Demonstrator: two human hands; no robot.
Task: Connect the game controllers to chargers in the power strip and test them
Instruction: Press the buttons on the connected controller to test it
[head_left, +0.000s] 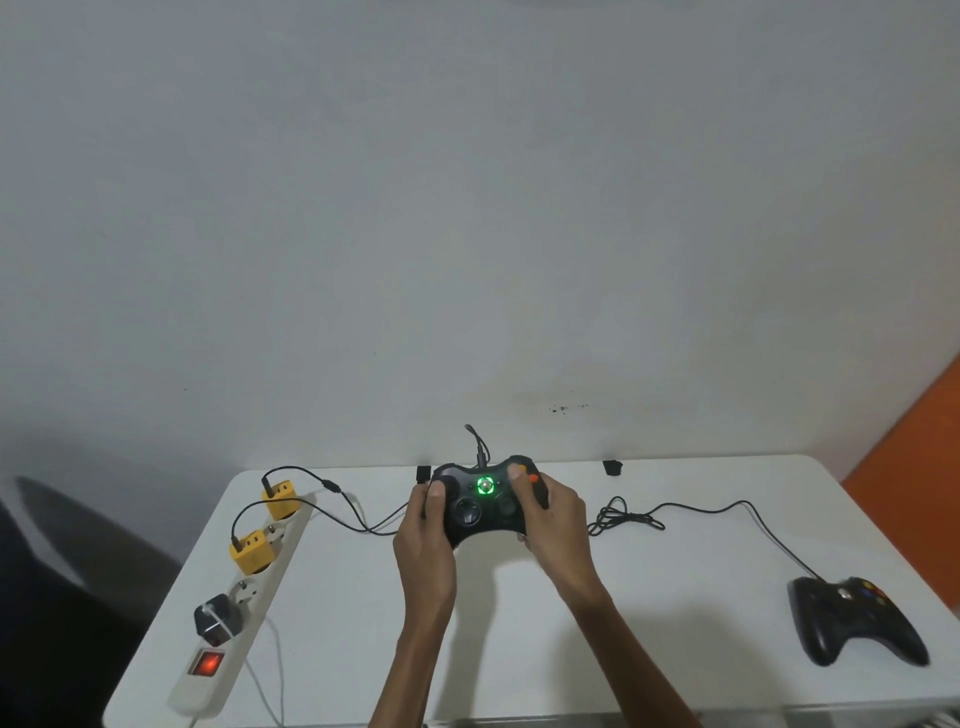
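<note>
Two hands, left hand (423, 525), right hand (553, 512), gripping controller (480, 506)

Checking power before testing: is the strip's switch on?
On: the rocker switch on the power strip glows red, and the held controller shows a green light.

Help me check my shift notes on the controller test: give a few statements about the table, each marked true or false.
1. Both hands, left hand and right hand, grip the held controller. True.
2. Its centre light glows red. False: it glows green.
3. The second controller lies on the table at the right, untouched. True.
4. The power strip switch is dark. False: it glows red.
5. Two yellow chargers sit in the strip. True.
</note>
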